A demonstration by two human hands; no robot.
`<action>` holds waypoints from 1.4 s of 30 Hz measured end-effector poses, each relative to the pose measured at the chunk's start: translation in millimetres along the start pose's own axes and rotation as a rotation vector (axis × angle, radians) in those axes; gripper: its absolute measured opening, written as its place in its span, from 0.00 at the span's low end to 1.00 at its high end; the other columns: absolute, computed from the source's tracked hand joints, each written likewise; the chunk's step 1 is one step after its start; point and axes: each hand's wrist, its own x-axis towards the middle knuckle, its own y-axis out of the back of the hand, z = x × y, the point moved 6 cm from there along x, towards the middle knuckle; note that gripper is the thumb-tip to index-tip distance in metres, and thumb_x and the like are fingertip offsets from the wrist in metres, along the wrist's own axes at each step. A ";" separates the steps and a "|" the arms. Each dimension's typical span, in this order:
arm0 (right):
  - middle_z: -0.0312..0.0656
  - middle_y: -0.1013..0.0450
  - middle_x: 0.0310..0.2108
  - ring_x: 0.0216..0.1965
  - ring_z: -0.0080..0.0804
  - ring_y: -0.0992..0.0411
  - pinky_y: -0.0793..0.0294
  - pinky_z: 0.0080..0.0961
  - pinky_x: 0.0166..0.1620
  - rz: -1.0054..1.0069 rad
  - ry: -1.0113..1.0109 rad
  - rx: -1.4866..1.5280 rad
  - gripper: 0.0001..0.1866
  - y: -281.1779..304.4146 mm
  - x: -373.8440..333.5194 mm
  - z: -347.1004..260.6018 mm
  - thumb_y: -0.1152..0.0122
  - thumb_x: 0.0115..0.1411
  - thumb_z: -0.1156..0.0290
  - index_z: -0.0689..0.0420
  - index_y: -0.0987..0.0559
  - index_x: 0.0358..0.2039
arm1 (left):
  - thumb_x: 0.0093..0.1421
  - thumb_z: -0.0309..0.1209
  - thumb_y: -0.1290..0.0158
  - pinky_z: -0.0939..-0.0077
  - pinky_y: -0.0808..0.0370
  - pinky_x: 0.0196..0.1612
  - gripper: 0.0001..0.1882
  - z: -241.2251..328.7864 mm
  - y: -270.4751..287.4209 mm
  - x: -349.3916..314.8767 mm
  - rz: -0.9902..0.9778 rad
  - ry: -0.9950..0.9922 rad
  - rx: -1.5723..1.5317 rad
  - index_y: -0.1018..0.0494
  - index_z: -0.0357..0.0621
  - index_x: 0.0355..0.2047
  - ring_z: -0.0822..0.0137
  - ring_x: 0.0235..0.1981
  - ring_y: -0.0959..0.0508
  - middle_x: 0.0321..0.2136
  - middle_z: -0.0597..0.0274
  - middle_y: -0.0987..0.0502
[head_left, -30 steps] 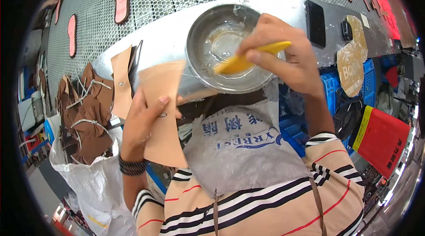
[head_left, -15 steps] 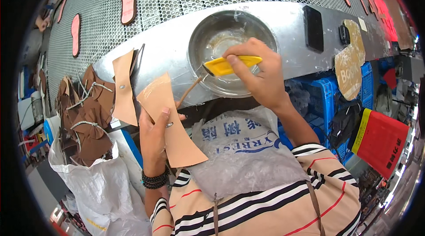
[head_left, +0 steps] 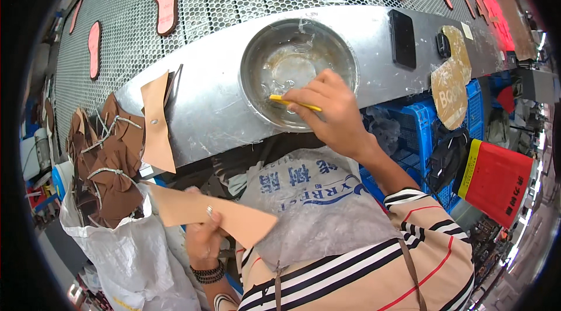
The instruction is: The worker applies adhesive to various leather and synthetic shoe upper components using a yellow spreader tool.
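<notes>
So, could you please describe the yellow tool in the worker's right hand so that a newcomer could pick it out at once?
Start at the curved metal shelf along the perforated conveyor, and find the round steel bowl set on it. The right hand reaches over the bowl's near rim, pinching a thin yellow brush handle. It is the only bright yellow thing at the bowl; the pieces nearby are tan or pink.

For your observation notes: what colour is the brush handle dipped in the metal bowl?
Yellow: the brush handle in the right hand, head view.
</notes>
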 end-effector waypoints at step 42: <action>0.43 0.21 0.31 0.32 0.39 0.26 0.27 0.34 0.39 0.292 -0.164 0.157 0.06 2.2 4.6 -36.4 0.33 0.57 0.74 0.60 0.16 0.36 | 0.73 0.37 0.51 0.68 0.37 0.45 0.15 47.0 -88.9 147.6 -0.120 -0.428 -0.811 0.30 0.41 0.54 0.65 0.42 0.31 0.43 0.58 0.24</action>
